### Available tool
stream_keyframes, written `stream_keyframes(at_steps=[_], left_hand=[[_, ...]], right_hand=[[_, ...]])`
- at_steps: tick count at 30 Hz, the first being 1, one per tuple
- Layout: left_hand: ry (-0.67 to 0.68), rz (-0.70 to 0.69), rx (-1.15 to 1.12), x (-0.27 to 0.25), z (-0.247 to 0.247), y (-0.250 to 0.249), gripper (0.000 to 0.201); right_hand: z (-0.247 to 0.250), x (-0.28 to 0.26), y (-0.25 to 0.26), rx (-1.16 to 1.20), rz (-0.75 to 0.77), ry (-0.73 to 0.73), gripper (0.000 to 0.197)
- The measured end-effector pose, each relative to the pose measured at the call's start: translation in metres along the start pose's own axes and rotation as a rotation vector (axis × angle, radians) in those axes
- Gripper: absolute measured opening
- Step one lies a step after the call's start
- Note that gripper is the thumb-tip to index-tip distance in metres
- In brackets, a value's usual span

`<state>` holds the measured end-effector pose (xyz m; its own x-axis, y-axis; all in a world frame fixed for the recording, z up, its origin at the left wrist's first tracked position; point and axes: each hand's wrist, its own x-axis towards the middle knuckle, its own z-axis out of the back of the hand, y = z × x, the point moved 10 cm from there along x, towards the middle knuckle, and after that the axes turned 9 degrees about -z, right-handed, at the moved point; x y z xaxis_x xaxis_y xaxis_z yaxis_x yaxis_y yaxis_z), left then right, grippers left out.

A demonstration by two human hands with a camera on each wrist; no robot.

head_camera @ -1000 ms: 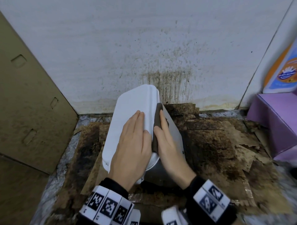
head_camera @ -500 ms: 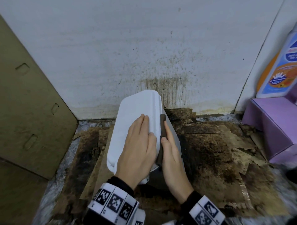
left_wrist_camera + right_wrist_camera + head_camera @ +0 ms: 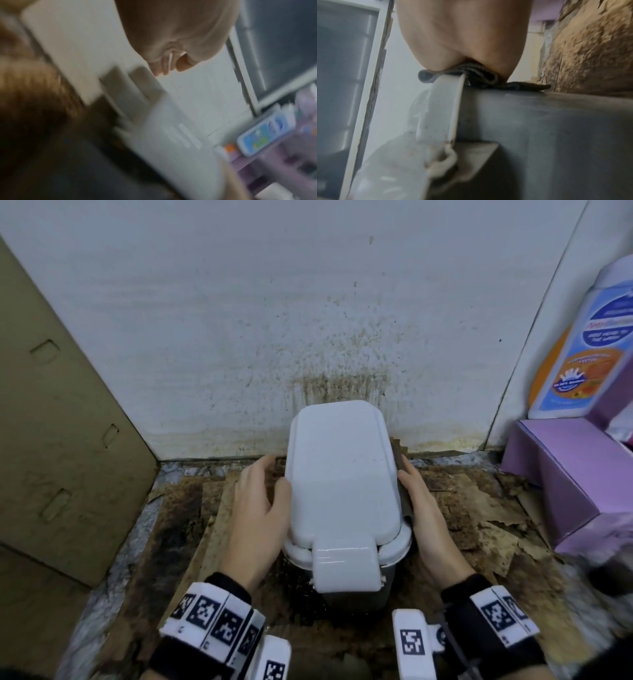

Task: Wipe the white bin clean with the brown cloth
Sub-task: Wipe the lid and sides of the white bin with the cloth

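The white bin (image 3: 342, 474) stands upright against the stained wall, its lid closed over a grey body (image 3: 539, 121). My right hand (image 3: 423, 508) lies flat along the bin's right side and presses the brown cloth (image 3: 403, 494) against it. In the right wrist view the bunched cloth (image 3: 481, 79) sits under my palm, over the lid's rim. My left hand (image 3: 262, 501) rests at the bin's left side, thumb touching the lid's edge and fingers loosely extended. The left wrist view is blurred and shows the lid (image 3: 197, 94) below my hand (image 3: 171, 33).
Stained, torn cardboard (image 3: 479, 508) covers the floor around the bin. A cardboard panel (image 3: 61, 422) leans at the left. At the right a purple box (image 3: 565, 474) carries a white and orange bottle (image 3: 589, 350). The spattered wall (image 3: 308, 337) is just behind the bin.
My left hand has slid off the lid's top to the bin's left side. My right hand has carried the cloth from the lid's right edge down onto the right side.
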<state>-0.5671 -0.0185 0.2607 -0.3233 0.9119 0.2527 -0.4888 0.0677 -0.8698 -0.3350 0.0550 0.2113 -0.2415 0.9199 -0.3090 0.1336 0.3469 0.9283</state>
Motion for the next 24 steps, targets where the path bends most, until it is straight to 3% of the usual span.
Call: stream_keyframes(at_steps=[2, 5, 8, 11, 18, 24], left_hand=[[0.034, 0.116, 0.059, -0.006, -0.002, 0.020, 0.062], [0.095, 0.221, 0.008, -0.011, -0.018, 0.037, 0.088], [0.120, 0.255, -0.048, -0.011, -0.029, 0.039, 0.084], [0.125, 0.249, -0.051, -0.007, -0.031, 0.041, 0.087], [0.196, 0.191, -0.117, -0.001, -0.031, 0.027, 0.080], [0.339, 0.136, -0.129, 0.021, -0.022, 0.014, 0.062]], right_hand=[[0.004, -0.003, 0.002, -0.034, -0.014, 0.015, 0.058], [0.007, -0.007, 0.001, -0.138, -0.016, 0.013, 0.087], [0.002, -0.010, 0.005, -0.373, 0.019, -0.021, 0.109], [-0.001, -0.012, 0.005, -0.503, 0.014, -0.070, 0.118], [0.000, -0.022, 0.004, -0.419, 0.040, -0.139, 0.112], [-0.019, -0.048, -0.017, -0.314, 0.100, -0.328, 0.118]])
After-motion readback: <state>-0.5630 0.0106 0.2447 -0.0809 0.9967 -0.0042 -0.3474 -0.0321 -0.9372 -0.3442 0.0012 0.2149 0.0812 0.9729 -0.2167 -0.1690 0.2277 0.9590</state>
